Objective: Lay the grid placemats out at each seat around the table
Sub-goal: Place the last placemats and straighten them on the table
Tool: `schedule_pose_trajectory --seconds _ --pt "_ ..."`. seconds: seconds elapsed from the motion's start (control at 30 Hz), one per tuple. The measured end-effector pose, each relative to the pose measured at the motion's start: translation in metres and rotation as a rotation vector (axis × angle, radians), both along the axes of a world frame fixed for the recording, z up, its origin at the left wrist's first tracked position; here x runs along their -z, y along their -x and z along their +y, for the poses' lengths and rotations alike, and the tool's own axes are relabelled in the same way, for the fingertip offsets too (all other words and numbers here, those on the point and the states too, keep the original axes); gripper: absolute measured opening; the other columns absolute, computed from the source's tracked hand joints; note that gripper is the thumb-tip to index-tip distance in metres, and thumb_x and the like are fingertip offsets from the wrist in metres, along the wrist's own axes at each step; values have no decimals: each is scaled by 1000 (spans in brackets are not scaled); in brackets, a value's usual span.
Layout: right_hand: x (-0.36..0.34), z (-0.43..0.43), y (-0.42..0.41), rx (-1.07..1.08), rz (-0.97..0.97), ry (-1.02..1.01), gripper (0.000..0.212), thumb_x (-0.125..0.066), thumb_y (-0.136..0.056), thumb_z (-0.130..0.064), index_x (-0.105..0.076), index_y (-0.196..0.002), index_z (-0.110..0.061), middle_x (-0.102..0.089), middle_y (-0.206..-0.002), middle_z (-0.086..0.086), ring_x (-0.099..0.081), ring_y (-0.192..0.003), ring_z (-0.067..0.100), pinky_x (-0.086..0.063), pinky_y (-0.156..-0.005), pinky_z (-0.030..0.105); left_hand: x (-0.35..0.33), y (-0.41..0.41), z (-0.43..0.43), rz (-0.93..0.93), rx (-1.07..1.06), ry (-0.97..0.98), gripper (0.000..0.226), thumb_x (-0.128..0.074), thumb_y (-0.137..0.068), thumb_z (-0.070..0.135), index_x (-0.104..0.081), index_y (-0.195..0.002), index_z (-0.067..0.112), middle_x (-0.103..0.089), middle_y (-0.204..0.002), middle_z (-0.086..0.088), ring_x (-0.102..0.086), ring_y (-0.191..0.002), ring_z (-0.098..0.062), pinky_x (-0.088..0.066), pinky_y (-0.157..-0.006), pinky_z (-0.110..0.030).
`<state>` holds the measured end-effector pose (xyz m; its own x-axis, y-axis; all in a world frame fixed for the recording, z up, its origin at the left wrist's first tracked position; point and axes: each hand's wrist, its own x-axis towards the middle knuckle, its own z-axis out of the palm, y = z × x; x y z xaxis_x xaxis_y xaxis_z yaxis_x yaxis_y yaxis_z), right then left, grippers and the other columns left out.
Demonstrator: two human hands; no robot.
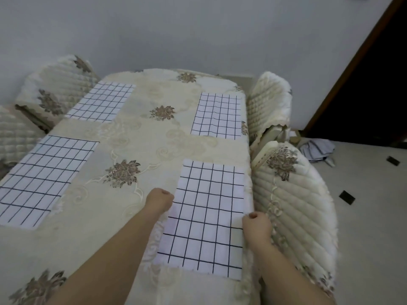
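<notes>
Several white placemats with a dark grid lie flat on the cream floral tablecloth (pixel 136 133). The near right placemat (pixel 207 216) lies between my hands. My left hand (pixel 159 200) pinches its left edge with curled fingers. At the table's right side my right hand (pixel 256 225) grips the mat's right edge. A far right placemat (pixel 218 115) lies by the far right seat. On the left side lie a far left placemat (pixel 102 102) and a near left placemat (pixel 44 179).
Chairs with quilted cream covers stand round the table: one near right (pixel 295 205), one far right (pixel 271 100), one far left (pixel 55 86). A crumpled cloth (pixel 319 148) lies on the floor to the right, near a dark doorway (pixel 370 89).
</notes>
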<state>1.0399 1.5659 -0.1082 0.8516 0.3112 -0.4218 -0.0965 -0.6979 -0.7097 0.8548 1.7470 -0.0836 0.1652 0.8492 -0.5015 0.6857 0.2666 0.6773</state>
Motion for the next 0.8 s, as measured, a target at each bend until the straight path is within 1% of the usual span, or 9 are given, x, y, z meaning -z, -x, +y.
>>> schedule_pose_trajectory --seconds 0.07,0.13,0.2,0.3,0.43,0.57,0.67,0.73,0.8 --pt "4 0 -2 -8 38 -10 6 -61 -77 -5 -66 -75 -2 -69 -80 21 -66 -80 34 -54 -69 35 3 -2 5 -59 -33 113 9 -64 -79 -2 -63 -70 -1 -59 -69 -18 -58 -65 -28 -53 -68 -37" --pt "6 0 -3 -15 53 11 11 -63 -74 -3 -64 -63 -5 -68 -70 18 -67 -74 33 -56 -70 38 5 -2 7 -60 -42 142 16 -73 -76 3 -66 -81 -10 -66 -78 -23 -66 -76 -34 -56 -77 -43" --pt "4 1 -4 -6 59 19 11 -64 -74 -2 -66 -64 -8 -68 -70 14 -66 -74 31 -54 -70 35 5 -3 7 -55 -51 136 16 -76 -73 2 -65 -78 -10 -65 -74 -21 -66 -75 -33 -56 -76 -43" --pt "1 3 -6 -18 70 16 5 -67 -77 -5 -71 -78 -7 -65 -73 9 -62 -76 26 -48 -69 27 3 -4 7 -74 -86 156 13 -69 -75 -10 -60 -67 -5 -59 -64 -15 -58 -60 -26 -55 -72 -45" --pt "-1 7 -3 -4 84 -12 4 -68 -78 -6 -70 -75 -6 -66 -71 9 -63 -73 26 -47 -65 26 7 0 15 -79 -99 119 21 -67 -75 -12 -59 -59 -1 -60 -63 -16 -59 -63 -27 -55 -76 -51" --pt "1 14 -2 4 79 -7 18 -70 -76 -6 -64 -61 -14 -65 -65 8 -63 -70 27 -52 -69 31 11 3 21 -87 -101 81 12 -70 -74 -9 -65 -67 -1 -66 -78 -23 -65 -74 -33 -57 -77 -50" --pt "1 13 -2 -4 67 5 13 -70 -77 -7 -65 -66 -13 -65 -68 8 -64 -73 27 -51 -70 29 14 4 21 -96 -93 70 8 -71 -74 -9 -67 -77 -3 -67 -82 -24 -66 -76 -35 -57 -77 -50" --pt "1 12 -2 -9 57 5 13 -70 -77 -8 -65 -67 -13 -65 -67 7 -64 -72 26 -51 -69 29 14 4 21 -74 -69 52 7 -72 -74 -6 -67 -78 -4 -68 -81 -23 -67 -75 -35 -58 -77 -50" --pt "1 11 -2 -5 52 -2 15 -69 -77 -7 -65 -63 -11 -66 -65 10 -64 -69 28 -53 -68 31 14 5 20 -40 -41 19 7 -73 -75 -2 -67 -71 -1 -69 -78 -23 -67 -72 -33 -59 -76 -47"
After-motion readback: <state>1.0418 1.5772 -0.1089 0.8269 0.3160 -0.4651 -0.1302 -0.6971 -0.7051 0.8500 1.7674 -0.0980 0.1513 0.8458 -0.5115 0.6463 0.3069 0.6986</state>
